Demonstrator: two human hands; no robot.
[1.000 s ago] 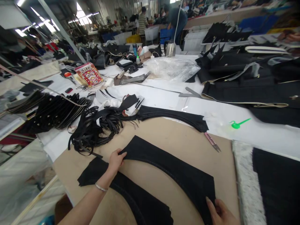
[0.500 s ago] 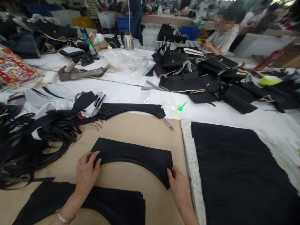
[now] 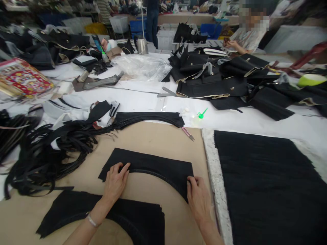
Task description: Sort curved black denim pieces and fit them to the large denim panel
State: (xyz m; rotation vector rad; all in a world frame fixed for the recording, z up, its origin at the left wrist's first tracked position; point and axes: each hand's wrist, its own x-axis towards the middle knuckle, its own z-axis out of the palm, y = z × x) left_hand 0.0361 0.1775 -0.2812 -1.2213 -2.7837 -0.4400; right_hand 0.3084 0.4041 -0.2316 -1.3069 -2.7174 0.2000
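Note:
A black arch-shaped panel (image 3: 158, 165), of cloth or thin leather, lies on the tan board in front of me. My left hand (image 3: 116, 180) rests on its inner curve toward the left end, fingers stretched out and pressing on it. At the panel's right end, my right hand (image 3: 199, 194) has its fingers curled on the edge, thumb partly hidden. Nearer to me lies a stack of similar black panels (image 3: 138, 217), partly covered by my left forearm. Another bundle of curved black pieces (image 3: 150, 118) sits at the board's far edge.
Pink thread snips (image 3: 188, 133) lie beyond the panel, near a bottle with a green nozzle (image 3: 201, 114). Black strips (image 3: 61, 153) heap up at left. A black sheet (image 3: 268, 183) covers a pale slab at right. Black bag parts (image 3: 212, 88) pile up behind; a co-worker (image 3: 246, 37) sits beyond.
My left hand has slid right from the panel's left end onto its inner curve, uncovering that end. My right hand stays at the right edge, fingers more curled. The view has shifted slightly left.

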